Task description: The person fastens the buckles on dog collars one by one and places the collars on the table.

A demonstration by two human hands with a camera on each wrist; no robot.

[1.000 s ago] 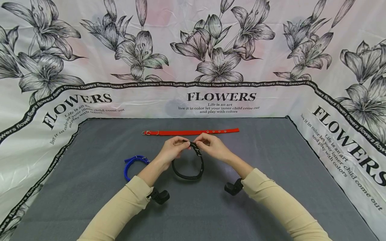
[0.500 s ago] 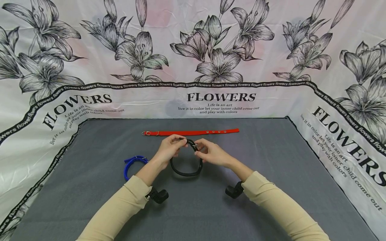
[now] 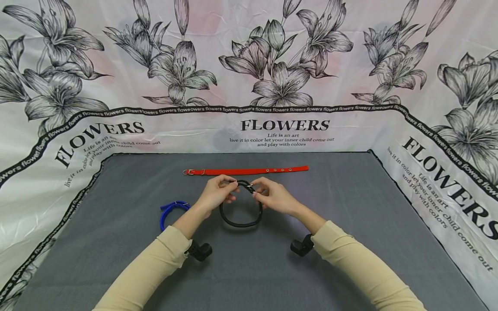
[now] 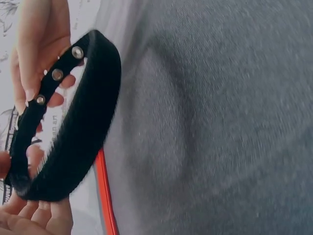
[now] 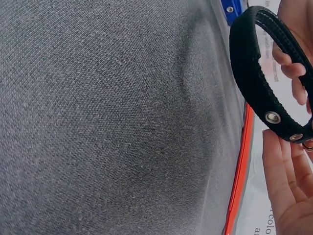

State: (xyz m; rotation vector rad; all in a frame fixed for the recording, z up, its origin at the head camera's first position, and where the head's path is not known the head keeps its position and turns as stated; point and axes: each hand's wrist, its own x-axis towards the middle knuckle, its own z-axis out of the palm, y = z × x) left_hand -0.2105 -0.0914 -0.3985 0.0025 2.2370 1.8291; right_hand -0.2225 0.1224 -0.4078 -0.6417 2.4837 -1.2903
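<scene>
While the black collar is bent into a loop, it is held up near the middle of the bench, apparently without resting on it. The far side of the loop is pinched at the left by the thumb and fingers of the left hand, and at the right, just beside the buckle, by those of the right hand. Since a hand is set on either side of the buckle, the short stretch between them is presumably steadied and left visible for handling. The eyelets are shown near the right hand's thumb in the left wrist view; whether any is engaged by the buckle cannot be told. The near side of the loop is left unheld.

Beyond the hands, the red collar is laid flat and straight across the bench, probably set there so that the working space is not crowded. At the left, the blue collar is curled into a loop and partly covered by the left forearm; it is touched by neither hand.
</scene>
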